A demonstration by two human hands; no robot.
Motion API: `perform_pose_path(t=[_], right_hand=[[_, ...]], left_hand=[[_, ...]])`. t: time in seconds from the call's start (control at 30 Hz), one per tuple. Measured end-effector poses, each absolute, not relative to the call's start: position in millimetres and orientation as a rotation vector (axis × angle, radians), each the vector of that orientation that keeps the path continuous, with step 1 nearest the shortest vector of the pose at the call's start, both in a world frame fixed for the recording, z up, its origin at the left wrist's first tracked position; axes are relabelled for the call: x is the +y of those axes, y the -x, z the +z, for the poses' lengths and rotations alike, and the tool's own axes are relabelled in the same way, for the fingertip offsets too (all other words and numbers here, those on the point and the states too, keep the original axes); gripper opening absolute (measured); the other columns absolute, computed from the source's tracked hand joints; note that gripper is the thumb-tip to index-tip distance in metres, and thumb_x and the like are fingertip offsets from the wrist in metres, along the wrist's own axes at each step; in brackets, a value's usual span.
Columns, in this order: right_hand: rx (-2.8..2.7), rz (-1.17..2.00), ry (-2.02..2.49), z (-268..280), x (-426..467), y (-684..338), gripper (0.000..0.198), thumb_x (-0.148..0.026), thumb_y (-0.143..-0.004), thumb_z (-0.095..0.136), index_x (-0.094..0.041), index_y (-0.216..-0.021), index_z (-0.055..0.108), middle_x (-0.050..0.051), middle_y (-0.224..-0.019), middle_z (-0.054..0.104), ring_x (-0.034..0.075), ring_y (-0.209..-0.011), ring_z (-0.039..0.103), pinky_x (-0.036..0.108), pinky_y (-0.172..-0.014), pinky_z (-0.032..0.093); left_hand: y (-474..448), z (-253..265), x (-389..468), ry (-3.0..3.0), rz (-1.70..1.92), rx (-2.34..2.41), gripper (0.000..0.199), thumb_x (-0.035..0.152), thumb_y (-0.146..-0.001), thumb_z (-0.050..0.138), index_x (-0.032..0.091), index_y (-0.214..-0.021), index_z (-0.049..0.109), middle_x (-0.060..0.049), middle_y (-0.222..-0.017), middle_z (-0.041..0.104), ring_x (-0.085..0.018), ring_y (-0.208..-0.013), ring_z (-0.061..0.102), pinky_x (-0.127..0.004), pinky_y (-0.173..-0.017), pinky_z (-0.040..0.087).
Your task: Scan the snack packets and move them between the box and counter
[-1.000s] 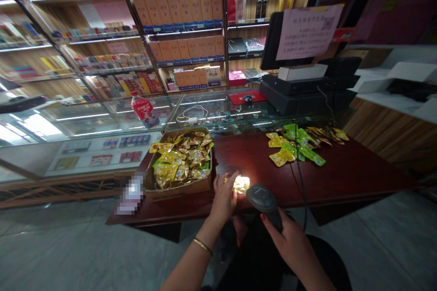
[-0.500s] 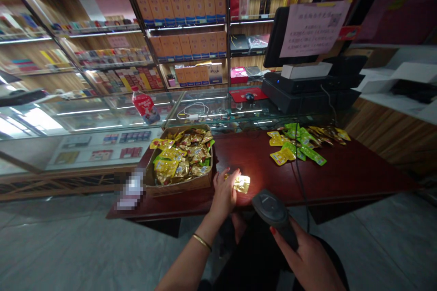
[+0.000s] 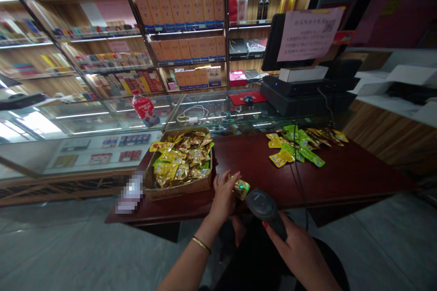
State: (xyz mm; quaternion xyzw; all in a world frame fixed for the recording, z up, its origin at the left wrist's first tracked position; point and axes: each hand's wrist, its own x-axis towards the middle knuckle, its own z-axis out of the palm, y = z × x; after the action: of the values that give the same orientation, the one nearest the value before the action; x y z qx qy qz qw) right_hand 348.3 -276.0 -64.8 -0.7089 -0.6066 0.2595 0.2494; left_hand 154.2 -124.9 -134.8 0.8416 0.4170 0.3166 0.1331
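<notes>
My left hand [image 3: 224,194] is closed on a small gold snack packet [image 3: 241,188] near the front edge of the dark red table [image 3: 244,152]. A green light spot shows on the packet. My right hand [image 3: 294,244] grips the handle of a barcode scanner [image 3: 263,207], its head just right of the packet and pointing toward it. To the left of my left hand stands a cardboard box [image 3: 184,188] full of gold, yellow and green packets [image 3: 182,157]. More packets [image 3: 297,145] lie in a loose pile on the table's right side.
A black cable [image 3: 296,182] hangs across the table's right part. Behind stands a glass counter [image 3: 211,116] with a drink bottle [image 3: 145,109], a mouse [image 3: 248,99] on a red mat, and a monitor [image 3: 273,43] bearing a paper sign. Stocked shelves [image 3: 186,32] line the wall.
The scanner in my right hand has shifted left, closer to the packet. The bright white glow on the packet has given way to a green spot. My left hand stays on the packet.
</notes>
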Motion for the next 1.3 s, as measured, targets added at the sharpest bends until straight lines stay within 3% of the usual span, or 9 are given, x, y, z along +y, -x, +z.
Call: perform_pose_path(t=[0.23, 0.37, 0.47, 0.6, 0.7, 0.87, 1.03, 1.13, 1.3], right_hand=[[-1.700, 0.703, 2.005, -65.5, -268.0, -347.4, 0.038, -0.046, -0.096, 0.042, -0.028, -0.124, 0.062, 0.006, -0.107, 0.079, 0.030, -0.102, 0.074, 0.038, -0.082, 0.056], [-1.714, 0.716, 2.070, -67.8, -261.2, -348.5, 0.043, -0.046, -0.096, 0.043, -0.026, -0.131, 0.058, 0.008, -0.107, 0.079, 0.032, -0.102, 0.074, 0.040, -0.083, 0.056], [-1.696, 0.773, 2.037, -69.5, -260.4, -352.6, 0.041, -0.047, -0.096, 0.043, -0.026, -0.125, 0.061, 0.008, -0.106, 0.079, 0.032, -0.106, 0.073, 0.040, -0.086, 0.055], [-1.646, 0.804, 2.015, -72.6, -263.9, -358.5, 0.042, -0.051, -0.095, 0.042, -0.026, -0.122, 0.062, 0.008, -0.108, 0.079, 0.032, -0.108, 0.072, 0.040, -0.087, 0.054], [-1.615, 0.812, 2.016, -75.8, -267.8, -360.5, 0.046, -0.053, -0.095, 0.041, -0.024, -0.123, 0.062, 0.009, -0.109, 0.078, 0.032, -0.109, 0.071, 0.041, -0.090, 0.054], [-1.579, 0.753, 1.979, -79.5, -275.2, -361.0, 0.046, -0.056, -0.093, 0.042, -0.024, -0.117, 0.064, 0.009, -0.101, 0.080, 0.030, -0.101, 0.074, 0.038, -0.088, 0.055], [-1.527, 0.730, 1.950, -77.6, -278.9, -357.5, 0.045, -0.059, -0.092, 0.044, -0.025, -0.113, 0.065, 0.008, -0.103, 0.079, 0.030, -0.101, 0.074, 0.038, -0.086, 0.055], [-1.514, 0.784, 1.937, -75.3, -278.4, -351.9, 0.046, -0.059, -0.092, 0.045, -0.024, -0.115, 0.065, 0.008, -0.106, 0.078, 0.030, -0.104, 0.073, 0.040, -0.089, 0.054], [-1.487, 0.792, 1.854, -75.9, -274.9, -341.0, 0.045, -0.055, -0.094, 0.047, -0.024, -0.122, 0.063, 0.010, -0.118, 0.076, 0.029, -0.113, 0.070, 0.037, -0.093, 0.053]], left_hand=[[-154.9, -132.1, -124.8, -2.426, 0.887, 1.168, 0.078, -0.007, -0.071, 0.045, 0.023, -0.142, 0.051, -0.009, -0.142, 0.059, -0.027, -0.144, 0.037, -0.055, -0.120, 0.016], [-155.4, -125.0, -126.2, -2.416, 0.786, 1.106, 0.086, -0.008, -0.068, 0.043, 0.026, -0.147, 0.046, -0.006, -0.144, 0.058, -0.023, -0.145, 0.036, -0.053, -0.121, 0.018], [-157.4, -125.0, -126.3, -2.333, 0.868, 1.229, 0.080, -0.006, -0.074, 0.042, 0.022, -0.148, 0.043, -0.008, -0.147, 0.054, -0.023, -0.147, 0.033, -0.051, -0.121, 0.022], [-164.8, -128.6, -125.3, -2.186, 0.965, 1.596, 0.057, 0.026, -0.089, 0.059, 0.011, -0.142, 0.047, -0.020, -0.154, 0.041, -0.035, -0.147, 0.029, -0.055, -0.118, 0.027], [-168.3, -129.8, -124.3, -2.204, 0.912, 1.639, 0.063, 0.043, -0.079, 0.075, 0.012, -0.130, 0.055, -0.023, -0.152, 0.041, -0.042, -0.143, 0.033, -0.060, -0.115, 0.029], [-161.2, -135.0, -120.6, -2.096, 1.107, 1.285, 0.053, 0.021, -0.078, 0.073, 0.020, -0.127, 0.053, -0.012, -0.127, 0.060, -0.028, -0.122, 0.056, -0.047, -0.107, 0.043], [-151.5, -146.2, -112.5, -1.914, 1.318, 1.116, 0.063, 0.007, -0.078, 0.060, 0.023, -0.138, 0.050, -0.012, -0.145, 0.047, -0.025, -0.136, 0.046, -0.043, -0.112, 0.040], [-148.4, -147.7, -109.3, -1.823, 1.240, 1.121, 0.071, 0.006, -0.080, 0.056, 0.025, -0.147, 0.044, -0.010, -0.142, 0.054, -0.022, -0.129, 0.053, -0.040, -0.108, 0.045], [-147.5, -141.1, -111.7, -1.844, 1.130, 1.100, 0.038, 0.010, -0.085, 0.055, 0.022, -0.116, 0.074, -0.010, -0.123, 0.066, -0.022, -0.113, 0.064, -0.040, -0.102, 0.051]])
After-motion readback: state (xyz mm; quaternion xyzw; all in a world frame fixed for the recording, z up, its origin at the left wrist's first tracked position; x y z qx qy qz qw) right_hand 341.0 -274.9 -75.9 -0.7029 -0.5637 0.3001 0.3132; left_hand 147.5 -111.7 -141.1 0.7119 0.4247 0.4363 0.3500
